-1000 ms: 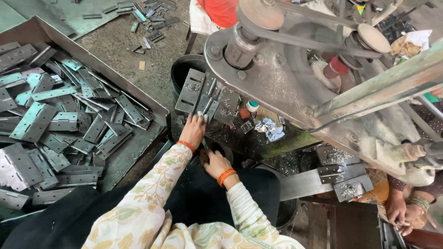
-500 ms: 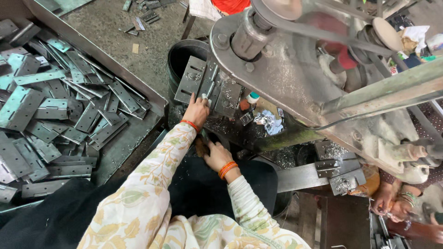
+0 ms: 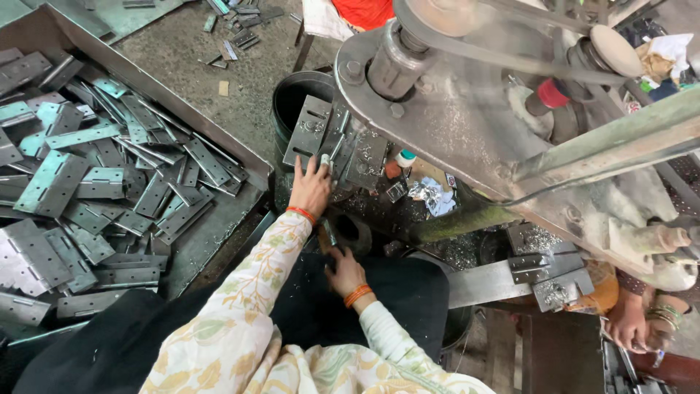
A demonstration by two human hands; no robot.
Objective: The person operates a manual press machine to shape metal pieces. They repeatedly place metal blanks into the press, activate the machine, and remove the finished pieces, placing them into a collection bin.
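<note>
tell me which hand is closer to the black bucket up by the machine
Left. The left hand reaches up onto the stacked metal hinge plates leaning at the black bucket, just below its rim. The right hand sits lower, nearer the person's lap, well short of the bucket.

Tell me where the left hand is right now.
In the head view the left hand is left of centre, reaching up to the stack of grey metal hinge plates beside the black bucket, above the right hand.

Cream floral-print sleeves (image 3: 240, 321), orange bangles (image 3: 357, 295), grey hinge plates (image 3: 87, 190) tinged teal at left, red cloth (image 3: 364, 11) at top.
</note>
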